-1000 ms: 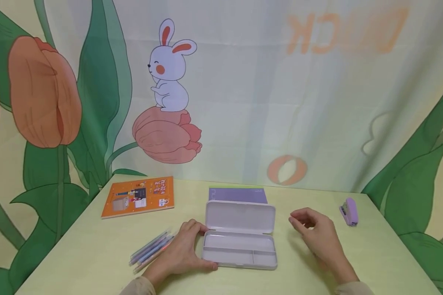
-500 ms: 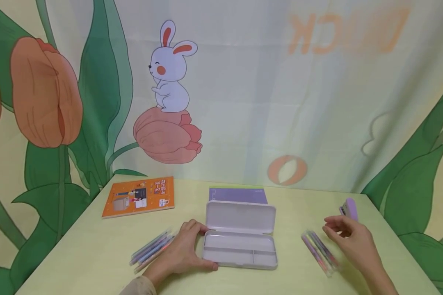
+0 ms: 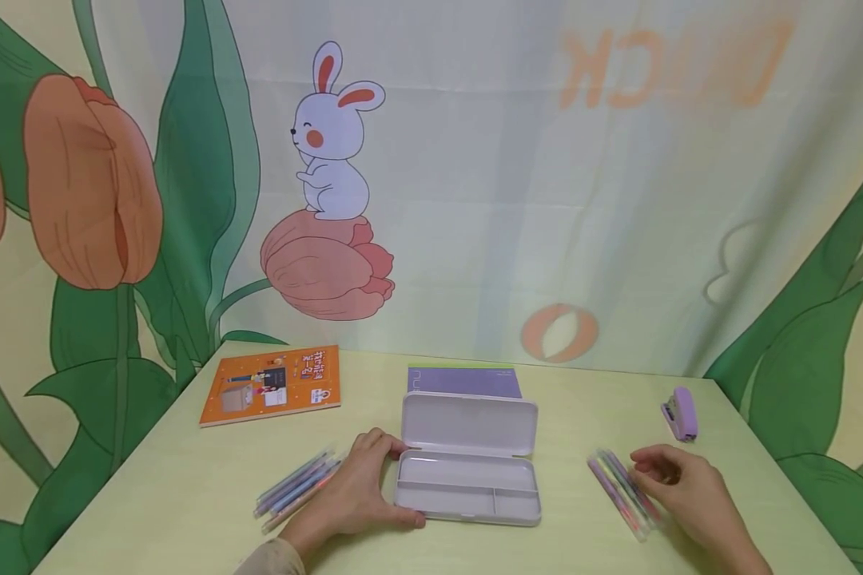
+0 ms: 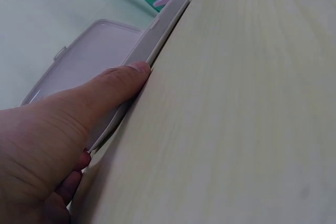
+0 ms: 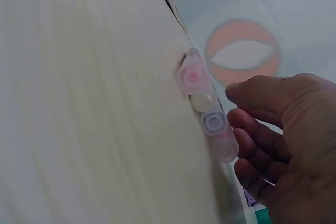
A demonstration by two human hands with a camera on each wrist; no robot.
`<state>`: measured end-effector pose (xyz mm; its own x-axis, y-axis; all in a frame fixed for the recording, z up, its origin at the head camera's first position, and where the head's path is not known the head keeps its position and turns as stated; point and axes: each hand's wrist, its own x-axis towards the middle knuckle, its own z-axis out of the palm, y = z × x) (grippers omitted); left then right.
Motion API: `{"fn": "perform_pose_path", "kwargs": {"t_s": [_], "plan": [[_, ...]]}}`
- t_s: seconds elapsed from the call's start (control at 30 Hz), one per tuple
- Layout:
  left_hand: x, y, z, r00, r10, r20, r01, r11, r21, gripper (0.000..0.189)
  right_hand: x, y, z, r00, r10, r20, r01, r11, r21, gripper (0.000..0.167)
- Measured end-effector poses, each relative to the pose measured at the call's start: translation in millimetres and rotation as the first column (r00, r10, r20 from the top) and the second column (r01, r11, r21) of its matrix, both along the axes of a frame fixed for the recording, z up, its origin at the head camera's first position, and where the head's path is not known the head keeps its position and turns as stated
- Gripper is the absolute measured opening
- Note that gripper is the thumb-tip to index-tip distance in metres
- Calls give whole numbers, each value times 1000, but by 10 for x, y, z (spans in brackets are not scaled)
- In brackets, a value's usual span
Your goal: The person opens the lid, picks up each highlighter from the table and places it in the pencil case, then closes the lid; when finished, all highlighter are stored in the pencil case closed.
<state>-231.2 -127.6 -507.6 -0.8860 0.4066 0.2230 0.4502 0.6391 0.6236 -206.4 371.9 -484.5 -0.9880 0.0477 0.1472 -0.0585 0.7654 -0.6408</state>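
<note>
At the lower centre of the head view, an open pencil case [image 3: 467, 473] sits on the desk [image 3: 187, 495]; the left hand [image 3: 355, 489] grasps its left end, thumb along the front edge. It looks light, stiff and smooth, likely to slide if nudged, so that end seems a sound hold. At lower right, the right hand [image 3: 693, 495] has a slack grip, holding nothing, just beside some pens [image 3: 621, 493]. These should be light, hard and slippery, prone to roll; best pinched together across the middle.
</note>
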Motion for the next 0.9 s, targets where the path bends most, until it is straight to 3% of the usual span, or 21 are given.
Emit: {"fn": "perform_pose_path", "kwargs": {"t_s": [0.37, 0.67, 0.9], "plan": [[5, 1, 2, 1000, 2, 3, -2, 1000, 1, 100, -3, 28, -6, 997, 8, 81, -11, 999, 36, 25], [6, -1, -3, 1000, 1, 8, -1, 1000, 4, 100, -9, 59, -26, 1000, 6, 26, -9, 993, 121, 17], [4, 5, 0, 1000, -1, 11, 1, 1000, 8, 100, 4, 41, -4, 998, 9, -64, -1, 993, 117, 18]]}}
